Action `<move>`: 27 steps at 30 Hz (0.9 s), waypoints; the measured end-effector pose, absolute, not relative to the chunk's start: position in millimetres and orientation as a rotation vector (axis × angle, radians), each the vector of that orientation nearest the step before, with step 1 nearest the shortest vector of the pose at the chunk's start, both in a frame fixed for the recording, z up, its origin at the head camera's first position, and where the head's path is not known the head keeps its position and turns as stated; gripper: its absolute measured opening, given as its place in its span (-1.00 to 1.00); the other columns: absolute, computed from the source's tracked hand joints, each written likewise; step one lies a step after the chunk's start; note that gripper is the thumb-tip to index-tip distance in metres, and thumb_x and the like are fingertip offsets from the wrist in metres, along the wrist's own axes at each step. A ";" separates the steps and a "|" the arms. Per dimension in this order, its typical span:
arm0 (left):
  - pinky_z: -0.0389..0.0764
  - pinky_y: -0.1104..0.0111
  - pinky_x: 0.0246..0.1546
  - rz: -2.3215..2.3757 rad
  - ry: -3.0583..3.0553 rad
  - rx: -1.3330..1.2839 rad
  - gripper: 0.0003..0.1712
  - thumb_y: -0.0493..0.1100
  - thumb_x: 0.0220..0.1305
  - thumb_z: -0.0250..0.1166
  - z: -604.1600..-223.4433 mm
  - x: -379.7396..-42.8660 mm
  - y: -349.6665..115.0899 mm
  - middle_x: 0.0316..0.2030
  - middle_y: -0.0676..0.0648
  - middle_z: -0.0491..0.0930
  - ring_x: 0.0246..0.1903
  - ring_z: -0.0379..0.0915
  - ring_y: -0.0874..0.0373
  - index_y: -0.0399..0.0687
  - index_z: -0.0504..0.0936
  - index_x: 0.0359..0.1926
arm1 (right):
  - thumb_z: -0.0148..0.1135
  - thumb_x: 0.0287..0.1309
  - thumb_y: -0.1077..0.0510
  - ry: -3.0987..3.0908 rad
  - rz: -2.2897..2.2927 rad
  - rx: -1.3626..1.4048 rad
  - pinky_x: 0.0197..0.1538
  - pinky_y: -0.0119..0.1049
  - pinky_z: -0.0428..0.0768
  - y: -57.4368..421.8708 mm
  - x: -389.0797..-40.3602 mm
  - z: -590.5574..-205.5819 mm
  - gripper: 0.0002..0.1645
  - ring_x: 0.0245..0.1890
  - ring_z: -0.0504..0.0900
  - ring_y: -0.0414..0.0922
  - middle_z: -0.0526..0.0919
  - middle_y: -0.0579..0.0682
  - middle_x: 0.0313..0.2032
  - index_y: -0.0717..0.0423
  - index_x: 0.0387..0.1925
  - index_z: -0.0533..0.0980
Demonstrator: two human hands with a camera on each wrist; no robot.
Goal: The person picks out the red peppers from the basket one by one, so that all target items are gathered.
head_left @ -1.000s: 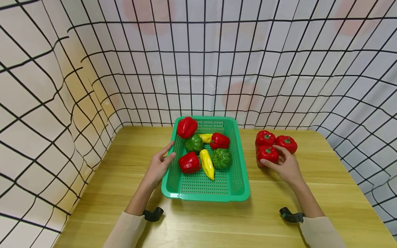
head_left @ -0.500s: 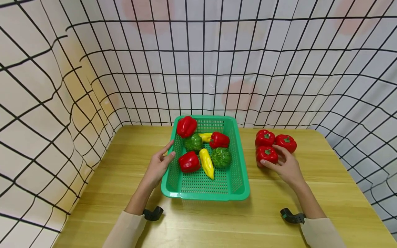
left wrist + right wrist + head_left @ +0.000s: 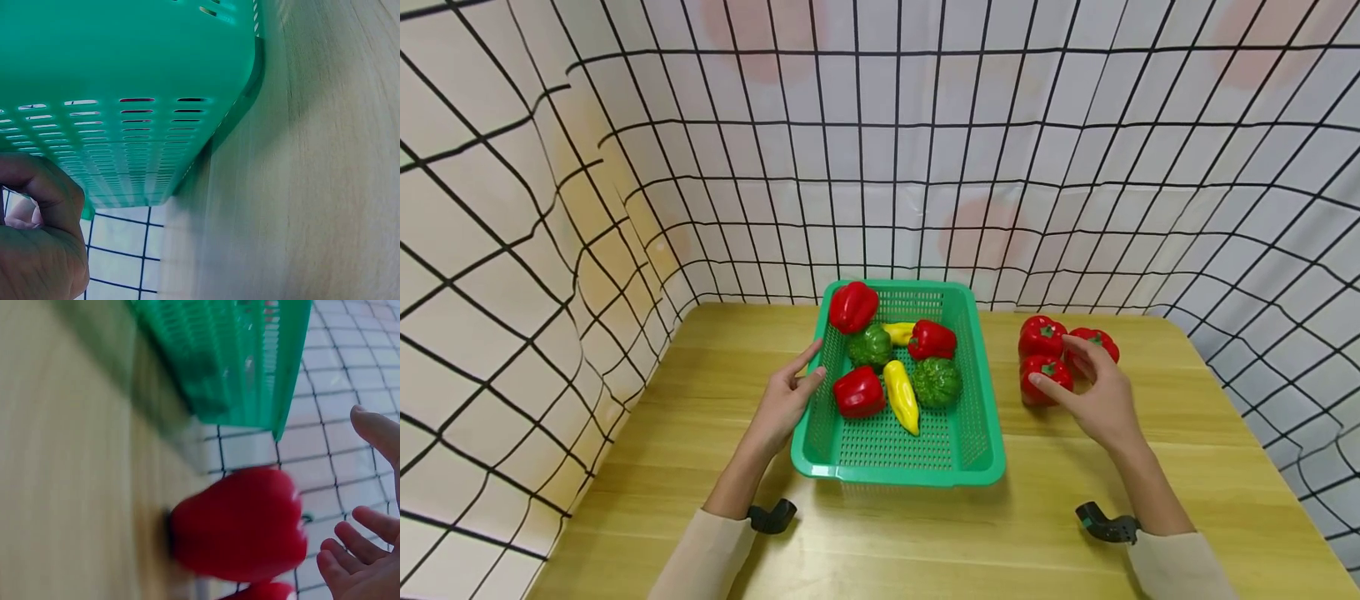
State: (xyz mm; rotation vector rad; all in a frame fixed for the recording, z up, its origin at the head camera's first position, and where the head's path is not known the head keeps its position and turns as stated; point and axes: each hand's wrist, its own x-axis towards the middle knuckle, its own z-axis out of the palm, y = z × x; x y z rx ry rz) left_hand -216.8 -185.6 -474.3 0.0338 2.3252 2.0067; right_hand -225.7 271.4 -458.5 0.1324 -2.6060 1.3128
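Note:
In the head view, a green plastic basket (image 3: 898,477) holds red bell peppers (image 3: 859,392), yellow peppers (image 3: 901,398) and green, ribbed, gourd-like vegetables (image 3: 937,382). My left hand (image 3: 781,407) grips the basket's left rim with thumb and fingers; the left wrist view shows the hand (image 3: 40,231) bent beside the perforated wall. Right of the basket, three red bell peppers stand upright close together: a front one (image 3: 1042,382), a back one (image 3: 1041,337) and a right one (image 3: 1101,340). My right hand (image 3: 1103,400) hovers over them, fingers spread, apart from the front pepper (image 3: 240,525) in the right wrist view.
The wooden table (image 3: 902,542) carries everything. White cloth walls (image 3: 880,167) with black grid lines rise at the back and both sides. A black wrist device (image 3: 771,517) sits on the left wrist, another device (image 3: 1107,523) on the right.
My right hand has let go of the front red bell pepper and lifted slightly up and away. That pepper stays standing. The left hand and the basket have not moved.

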 end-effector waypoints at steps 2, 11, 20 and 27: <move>0.21 0.44 -0.69 2.012 2.317 0.036 -0.40 0.05 0.55 0.19 -474.9 -216.7 -185.7 -0.72 0.13 0.13 -0.75 0.05 0.26 0.50 0.32 0.52 | 0.53 0.17 -0.10 -2.592 1.349 0.155 0.41 -0.39 0.40 263.0 -226.8 -452.5 -0.04 0.42 0.38 0.21 0.36 0.12 0.43 0.08 0.49 0.31; 0.20 0.45 -0.67 2.013 2.317 0.028 -0.40 0.04 0.54 0.20 -475.2 -217.7 -185.8 -0.72 0.14 0.13 -0.73 0.05 0.26 0.49 0.33 0.51 | 0.50 0.21 -0.06 -2.606 1.463 0.353 0.40 0.14 0.41 226.7 -247.1 -439.7 -0.08 0.45 0.38 0.19 0.39 0.12 0.45 0.04 0.50 0.30; 0.22 0.44 -0.68 2.015 2.306 0.029 -0.40 0.03 0.56 0.19 -476.1 -216.2 -185.4 -0.72 0.12 0.15 -0.74 0.05 0.26 0.48 0.31 0.52 | 0.46 0.23 -0.16 -2.697 1.487 0.538 0.51 0.10 0.30 190.5 -279.2 -437.9 -0.05 0.50 0.31 0.14 0.35 0.11 0.48 0.08 0.51 0.28; 0.21 0.45 -0.66 2.012 2.324 0.029 -0.39 0.01 0.55 0.20 -474.6 -216.6 -184.9 -0.71 0.13 0.16 -0.72 0.07 0.25 0.47 0.32 0.52 | 0.42 0.23 -0.27 -2.789 1.412 0.597 0.49 0.08 0.35 172.6 -295.4 -434.3 -0.01 0.50 0.33 0.14 0.34 0.07 0.50 0.03 0.52 0.27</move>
